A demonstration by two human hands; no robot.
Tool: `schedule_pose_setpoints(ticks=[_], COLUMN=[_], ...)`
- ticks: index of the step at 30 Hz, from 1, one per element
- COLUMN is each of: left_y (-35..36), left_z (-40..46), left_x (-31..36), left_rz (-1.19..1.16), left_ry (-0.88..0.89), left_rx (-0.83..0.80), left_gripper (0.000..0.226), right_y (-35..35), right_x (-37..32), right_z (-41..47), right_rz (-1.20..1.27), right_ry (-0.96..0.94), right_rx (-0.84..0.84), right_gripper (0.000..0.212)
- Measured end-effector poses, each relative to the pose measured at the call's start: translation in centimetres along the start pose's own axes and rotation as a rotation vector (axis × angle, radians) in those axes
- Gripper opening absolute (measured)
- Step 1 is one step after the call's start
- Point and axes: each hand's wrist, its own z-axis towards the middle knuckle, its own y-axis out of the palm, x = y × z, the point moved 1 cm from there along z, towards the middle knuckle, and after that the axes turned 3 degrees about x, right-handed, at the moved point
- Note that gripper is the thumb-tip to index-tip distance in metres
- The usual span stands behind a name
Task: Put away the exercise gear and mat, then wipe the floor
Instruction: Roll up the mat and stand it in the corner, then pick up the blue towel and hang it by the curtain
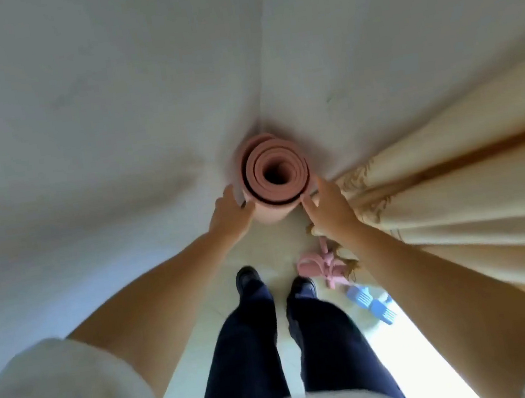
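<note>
Your rolled pink mat (274, 177) stands upright on its end in the far corner where the two white walls (108, 102) meet, and you look down into its open spiral. Your left hand (230, 215) lies on the left side of the roll with the fingers curved against it, while your right hand (328, 208) is spread wide at the right side, fingertips just beside the roll, touching or not I cannot tell. On the pale floor (271, 247) near your right foot, beside the cream curtain (451, 174), lie a pink band (320, 266) and a blue object (372, 304).
</note>
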Motion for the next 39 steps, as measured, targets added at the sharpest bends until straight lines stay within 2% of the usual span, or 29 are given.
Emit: schedule_pose_setpoints(ticks=[6,9,13,17,24,29,34,37,39], left_y=[-0.6,0.8,5.9,10.8,15.0,19.9,29.0,34.1,36.8], left_z=[-8.8,-13.5,-20.8,-28.1,-40.0,-51.5,-67.9,-76.9,-81.1], left_x=[-2.4,-4.6,-8.2,-12.0,-17.7,-22.6,-29.4,-31.8,-33.1], left_rz=[0.382,0.457,0.395,0.237,-0.016,-0.151,-0.24,-0.344,-0.426], left_ry=[0.208,0.174,-0.044,-0.278,-0.523,-0.721,-1.008,-1.205,-1.33], left_rx=[0.087,0.173,0.212,0.226,0.492,0.663,0.734,0.756,0.759], left_gripper=[0.054,0.054,0.055,0.058,0.057,0.057,0.057,0.057,0.057], right_y=[-0.3,0.0,0.9,2.0,6.4,13.2,21.5,23.5,24.6], right_x=[-0.4,0.4,3.5,5.4,3.6,2.5,7.5,10.6,12.2], right_z=[-6.4,-9.8,-13.9,-17.9,-26.1,-37.7,-54.6,-65.0,-70.9], right_rz=[-0.524,-0.62,-0.779,-0.937,-1.102,-1.156,-1.138,-1.066,-1.051], right_ry=[-0.369,-0.521,-0.67,-0.83,-1.176,-1.509,-1.72,-1.78,-1.891], right_rx=[0.0,-0.052,-0.211,-0.321,-0.408,-0.495,-0.675,-0.784,-0.863], right_gripper=[0.053,0.054,0.053,0.054,0.053,0.053,0.053,0.053,0.053])
